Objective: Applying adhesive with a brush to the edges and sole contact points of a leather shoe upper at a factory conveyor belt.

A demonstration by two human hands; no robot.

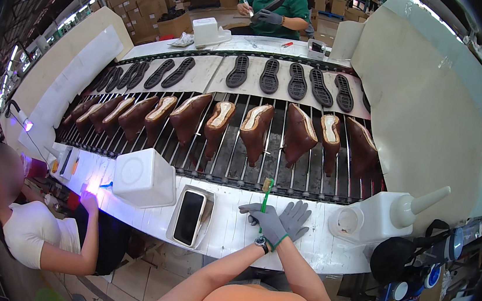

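Note:
My wrists are crossed over the white table edge, both hands in grey gloves. On top, my right hand [268,223] grips a green toothbrush [266,199], its tan bristles pointing up toward the conveyor. Beneath it reaches my left hand [294,217], fingers spread flat, with a watch on that wrist. Beyond the hands, a row of brown shoe uppers [256,125] lies bottom side up on the conveyor's metal rods [274,154], their undersides pale. Black shoe soles [269,76] line a pale strip behind them.
Left of my hands are a phone [189,218] in a tray and a white plastic container [143,176]. At right stand a white bottle [384,215] and a round dish [346,220]. One person [56,234] sits at left; another [270,12] handles a sole across the conveyor.

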